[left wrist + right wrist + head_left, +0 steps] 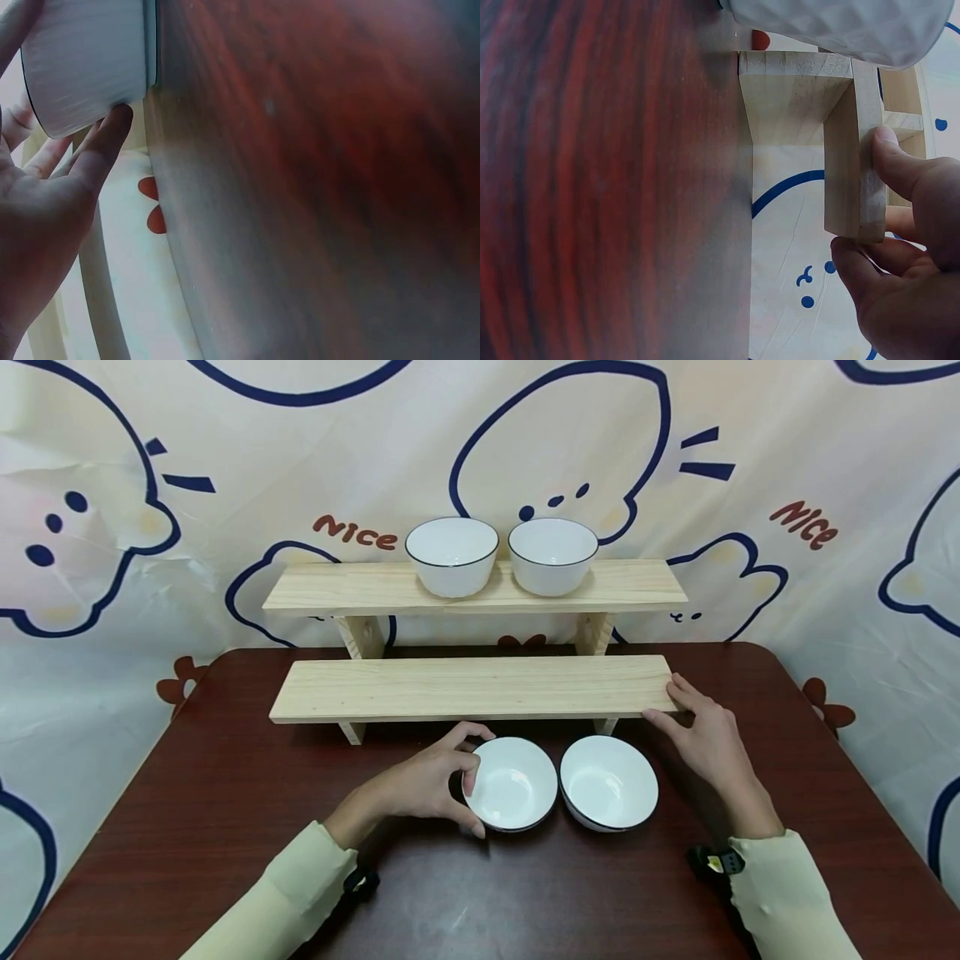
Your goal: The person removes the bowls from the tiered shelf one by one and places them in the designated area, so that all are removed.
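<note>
My left hand (435,777) grips the left of two white bowls, a dark-rimmed bowl (517,785), with the thumb at its near side and fingers at its far side. In the left wrist view, fingertips touch the side of this bowl (90,60). Beside it on the right stands another white bowl (609,783), upright, its outside faceted in the right wrist view. My right hand (705,731) holds the right end of the lower wooden shelf board (472,689). Its thumb presses the board's front edge (871,172), and other fingers lie around the end.
Two more white bowls (452,556) stand side by side on the upper board (337,589) of the two-tier wooden rack. The rack stands at the back of the dark brown table (187,827). Behind it hangs a printed cloth (262,460) with cartoon outlines.
</note>
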Available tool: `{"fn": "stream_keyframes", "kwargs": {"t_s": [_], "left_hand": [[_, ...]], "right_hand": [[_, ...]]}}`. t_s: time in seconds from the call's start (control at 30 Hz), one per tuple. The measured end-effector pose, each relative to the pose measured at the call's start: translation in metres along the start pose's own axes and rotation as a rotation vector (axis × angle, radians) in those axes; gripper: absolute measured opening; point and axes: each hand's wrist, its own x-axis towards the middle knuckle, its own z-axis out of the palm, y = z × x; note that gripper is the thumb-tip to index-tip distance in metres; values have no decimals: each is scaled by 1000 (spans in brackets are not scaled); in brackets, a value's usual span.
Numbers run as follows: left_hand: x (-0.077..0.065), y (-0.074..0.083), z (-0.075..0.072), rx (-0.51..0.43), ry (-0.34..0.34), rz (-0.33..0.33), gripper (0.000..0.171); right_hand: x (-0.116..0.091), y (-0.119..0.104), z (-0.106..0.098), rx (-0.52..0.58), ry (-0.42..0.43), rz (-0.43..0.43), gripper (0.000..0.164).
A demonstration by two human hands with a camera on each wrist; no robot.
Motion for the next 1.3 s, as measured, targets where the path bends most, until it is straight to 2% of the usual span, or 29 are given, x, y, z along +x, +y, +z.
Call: {"fn": "stream_keyframes", "kwargs": {"t_s": [0.3, 0.57, 0.77, 1.1, 1.3], "left_hand": [[0, 4, -3, 21, -6, -14, 48], [4, 5, -13, 83, 51, -19, 41], [7, 8, -24, 47, 91, -12, 32], [9, 10, -46, 22, 219, 15, 18], [9, 11, -61, -9, 380, 14, 14]], "right_hand": [[0, 0, -1, -2, 2, 0, 66], [1, -2, 1, 1, -12, 4, 66], [2, -2, 0, -1, -9, 7, 66], [2, -2, 0, 2, 2, 0, 66], [1, -1, 0, -1, -5, 12, 67]]}}
